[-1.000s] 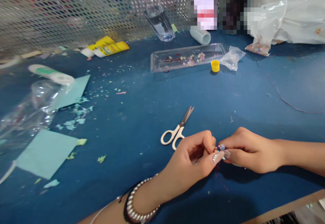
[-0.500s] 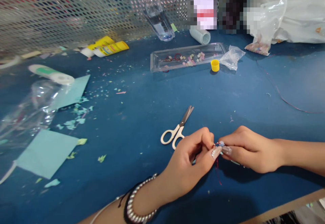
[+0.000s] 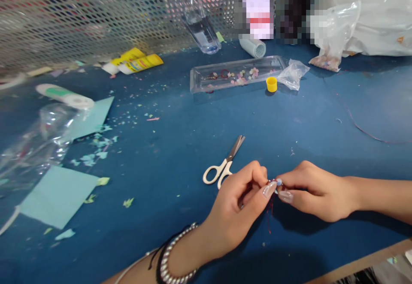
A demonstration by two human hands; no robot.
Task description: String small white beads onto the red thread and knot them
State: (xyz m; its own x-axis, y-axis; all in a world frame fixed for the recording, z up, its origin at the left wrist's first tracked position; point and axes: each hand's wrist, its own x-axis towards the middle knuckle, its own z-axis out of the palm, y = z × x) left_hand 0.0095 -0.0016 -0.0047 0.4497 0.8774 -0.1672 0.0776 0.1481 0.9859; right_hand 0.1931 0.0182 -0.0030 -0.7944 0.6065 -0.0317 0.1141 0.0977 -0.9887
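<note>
Above the front part of the blue table, my left hand (image 3: 236, 209) pinches a red beaded string (image 3: 269, 223) between thumb and finger. Loose red thread ends dangle below the pinch. A pale blue bead (image 3: 279, 182) shows in the small gap between the hands. My right hand (image 3: 322, 191) closes thumb and forefinger on the string's other side, right by that bead; its remaining fingers are curled under. Just behind my left hand lie white-handled scissors (image 3: 227, 164), blades pointing away, one handle loop partly covered by the hand.
A clear tray (image 3: 206, 79) holding beads and red string lies farther back, with a yellow cap (image 3: 271, 84) beside it. Light blue paper (image 3: 59, 198) and scraps lie left. Yellow tubes (image 3: 141, 63), a bottle (image 3: 206, 35) and a bead bag (image 3: 334, 39) line the back.
My left hand has shifted slightly left, and the gap between the hands has widened a little. The blue bead and dangling thread have moved slightly left too.
</note>
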